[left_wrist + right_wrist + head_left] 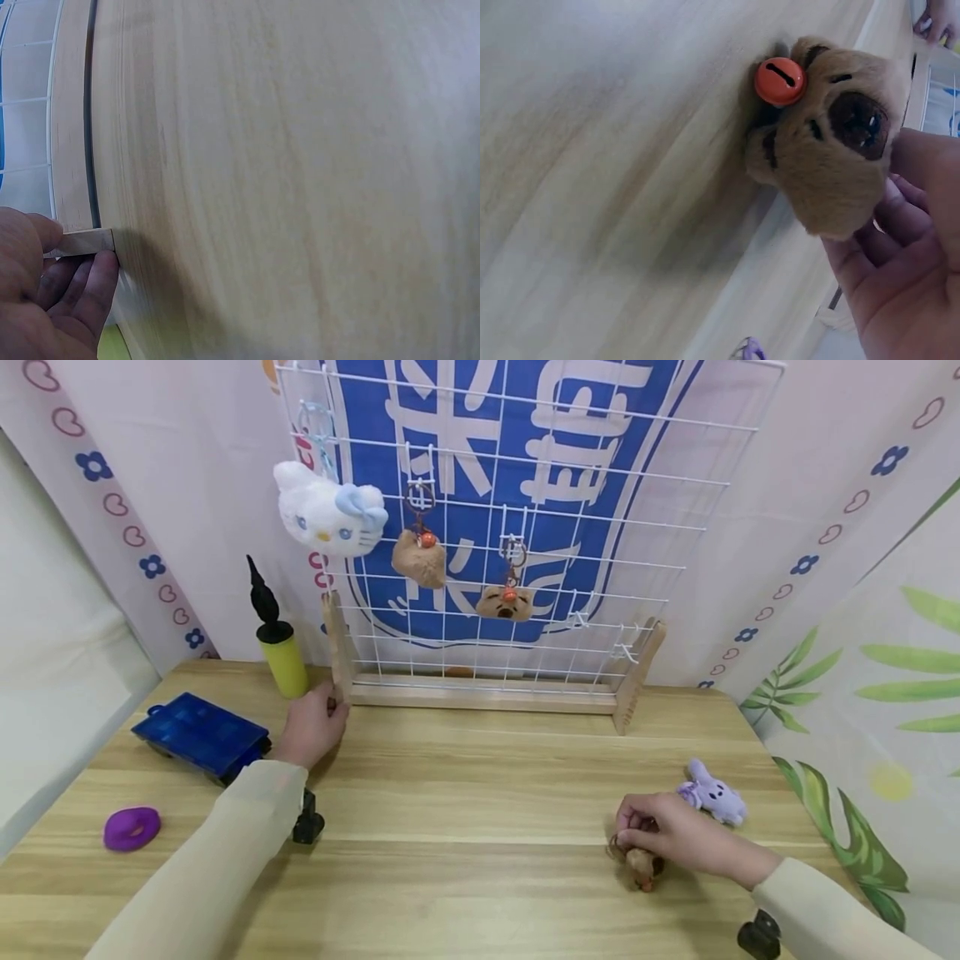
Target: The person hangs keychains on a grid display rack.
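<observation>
Brown plush keychain (829,169) your right hand (675,833) pinched, near right, wooden leg (340,647) your left hand (311,725) gripped, far left.

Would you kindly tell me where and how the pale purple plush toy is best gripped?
Pinch the pale purple plush toy around its middle, probably from above: it lies low on the wooden table, top exposed, while the right hand crowds its near side.

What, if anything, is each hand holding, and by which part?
The left hand pinches the left wooden rack support by its lower front end. The right hand holds the brown bear keychain; the exact gripping spot is hidden.
</observation>
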